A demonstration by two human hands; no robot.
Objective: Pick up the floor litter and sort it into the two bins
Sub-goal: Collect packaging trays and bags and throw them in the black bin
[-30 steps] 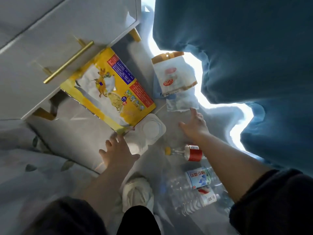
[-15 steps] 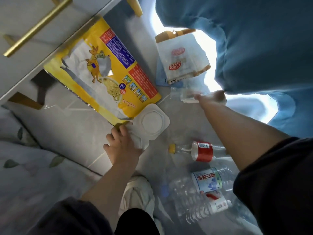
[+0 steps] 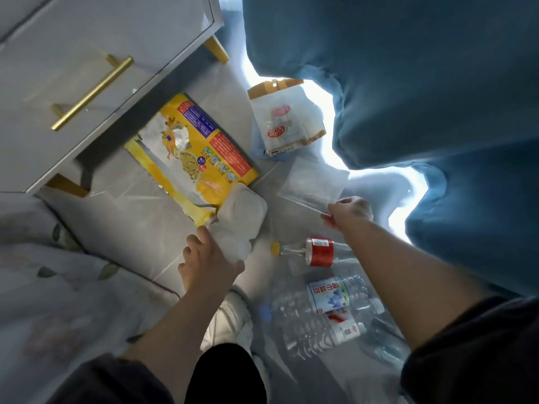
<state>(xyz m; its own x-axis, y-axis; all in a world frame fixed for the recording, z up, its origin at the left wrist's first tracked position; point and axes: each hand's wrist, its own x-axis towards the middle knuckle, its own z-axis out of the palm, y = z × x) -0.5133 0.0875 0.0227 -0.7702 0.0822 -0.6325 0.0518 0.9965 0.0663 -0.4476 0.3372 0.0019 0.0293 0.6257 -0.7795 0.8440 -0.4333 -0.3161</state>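
left hand [image 3: 210, 265] grips white tray [image 3: 243, 217], lengthwise away; right hand [image 3: 348, 214] pinches clear bag [image 3: 315, 182]

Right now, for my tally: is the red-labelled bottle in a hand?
No, the bottle lies on the floor; left hand grips a white tray, right hand pinches a clear bag.

dark sleeves [image 3: 472, 357], black trousers [image 3: 224, 377], white shoe [image 3: 230, 319]
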